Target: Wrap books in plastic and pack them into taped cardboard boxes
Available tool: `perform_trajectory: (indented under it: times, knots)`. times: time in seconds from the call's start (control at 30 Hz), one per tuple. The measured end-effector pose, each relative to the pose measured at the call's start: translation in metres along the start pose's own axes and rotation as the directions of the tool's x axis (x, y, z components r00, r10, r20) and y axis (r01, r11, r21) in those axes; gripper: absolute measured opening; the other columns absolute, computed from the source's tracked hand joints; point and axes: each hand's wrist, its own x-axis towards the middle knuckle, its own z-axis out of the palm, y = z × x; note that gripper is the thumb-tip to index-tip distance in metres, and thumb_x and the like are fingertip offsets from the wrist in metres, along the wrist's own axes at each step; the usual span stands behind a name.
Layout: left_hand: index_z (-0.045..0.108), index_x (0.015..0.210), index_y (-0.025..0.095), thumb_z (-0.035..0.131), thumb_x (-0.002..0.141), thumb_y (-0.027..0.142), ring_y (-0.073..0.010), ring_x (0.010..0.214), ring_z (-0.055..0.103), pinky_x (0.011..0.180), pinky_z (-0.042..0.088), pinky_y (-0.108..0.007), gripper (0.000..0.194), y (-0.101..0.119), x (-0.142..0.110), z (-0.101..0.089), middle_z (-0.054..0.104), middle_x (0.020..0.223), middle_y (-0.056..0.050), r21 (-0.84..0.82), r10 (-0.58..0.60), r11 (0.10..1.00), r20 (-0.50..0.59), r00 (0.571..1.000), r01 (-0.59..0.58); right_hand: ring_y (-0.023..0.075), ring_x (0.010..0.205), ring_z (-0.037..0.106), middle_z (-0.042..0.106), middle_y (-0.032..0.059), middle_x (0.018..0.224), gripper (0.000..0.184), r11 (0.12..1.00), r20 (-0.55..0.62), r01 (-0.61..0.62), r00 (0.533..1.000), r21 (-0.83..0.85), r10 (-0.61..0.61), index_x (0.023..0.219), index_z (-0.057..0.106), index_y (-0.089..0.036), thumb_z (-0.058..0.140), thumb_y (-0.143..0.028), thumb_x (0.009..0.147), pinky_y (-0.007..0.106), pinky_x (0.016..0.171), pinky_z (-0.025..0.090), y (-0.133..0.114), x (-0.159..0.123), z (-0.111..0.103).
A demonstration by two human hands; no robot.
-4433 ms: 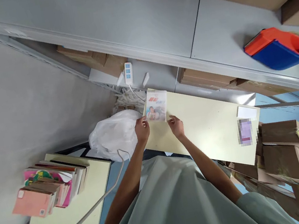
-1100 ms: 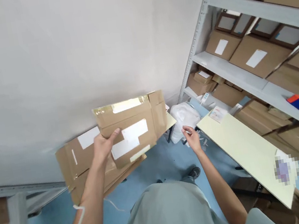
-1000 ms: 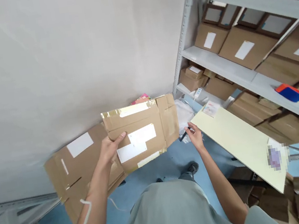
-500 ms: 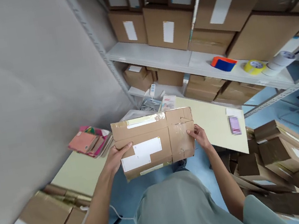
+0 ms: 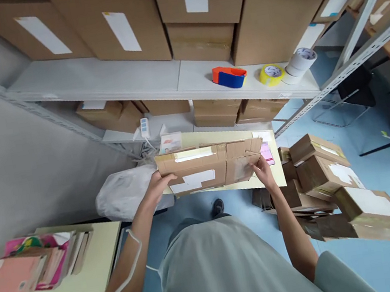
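A flattened cardboard box [image 5: 222, 174] with white labels and strips of tape is held up between both hands, over the near edge of a pale yellow table [image 5: 212, 136]. My left hand [image 5: 159, 186] grips its left end, thumb lying on the front face. At the lower right end, my right hand [image 5: 262, 169] pinches the cardboard. The fingers behind the box are hidden. Just past the right end, a pink-screened phone [image 5: 267, 153] lies on the table, partly covered by the box.
Metal shelving [image 5: 101, 79] ahead holds cartons, an orange-and-blue item [image 5: 230, 78], yellow tape [image 5: 272, 75] and white rolls [image 5: 301, 62]. Stacked cartons [image 5: 329, 178] stand on the floor at right. Books [image 5: 38, 262] lie on a left table; beside it is a white plastic bag [image 5: 121, 195].
My view has swung to the right, and the box is now over the table in front of the shelf. It is tilted flatter, with both hands still holding it.
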Motion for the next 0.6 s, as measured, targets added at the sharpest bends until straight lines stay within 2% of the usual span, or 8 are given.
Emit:
perform_trajectory:
  times: [0.17, 0.33, 0.47, 0.6]
  knots:
    - [0.078, 0.085, 0.019, 0.087, 0.054, 0.039, -0.0386, 0.106, 0.079, 0.093, 0.066, -0.046, 0.038, 0.008, 0.039, 0.03, 0.085, 0.092, -0.01, 0.048, 0.027, 0.999, 0.0, 1.0, -0.027, 0.0338, 0.117, 0.075, 0.079, 0.0169, 0.128, 0.055, 1.0, -0.07, -0.019, 0.997, -0.016, 0.018, 0.125, 0.069, -0.022, 0.08, -0.06, 0.087, 0.053, 0.11, 0.058, 0.009, 0.01, -0.013]
    - [0.078, 0.087, 0.018, 0.082, 0.056, 0.034, -0.0371, 0.108, 0.078, 0.096, 0.065, -0.044, 0.034, 0.018, 0.074, 0.038, 0.084, 0.092, -0.008, 0.066, 0.022, 0.998, 0.059, 0.998, -0.026, 0.0329, 0.126, 0.072, 0.077, 0.0171, 0.136, 0.052, 0.999, -0.13, -0.041, 0.991, -0.005, 0.04, 0.127, 0.069, -0.023, 0.076, -0.057, 0.088, 0.052, 0.115, 0.056, 0.01, 0.021, -0.009]
    - [0.076, 0.088, 0.018, 0.074, 0.055, 0.032, -0.0369, 0.106, 0.076, 0.097, 0.063, -0.045, 0.036, 0.025, 0.099, 0.038, 0.082, 0.091, -0.008, 0.06, 0.028, 0.997, 0.193, 0.981, -0.04, 0.0338, 0.122, 0.074, 0.079, 0.0157, 0.129, 0.044, 0.994, -0.138, -0.101, 0.986, -0.028, 0.097, 0.119, 0.072, -0.023, 0.073, -0.057, 0.09, 0.052, 0.111, 0.058, -0.006, 0.029, 0.002]
    - [0.075, 0.098, 0.019, 0.071, 0.057, 0.034, -0.0355, 0.106, 0.074, 0.097, 0.06, -0.045, 0.044, 0.032, 0.118, 0.046, 0.079, 0.094, -0.008, 0.056, 0.074, 0.993, 0.359, 0.93, -0.1, 0.0366, 0.142, 0.065, 0.072, 0.0174, 0.15, 0.068, 0.984, -0.113, -0.163, 0.982, -0.076, 0.154, 0.142, 0.069, -0.023, 0.067, -0.071, 0.095, 0.053, 0.118, 0.054, -0.026, 0.03, 0.021]
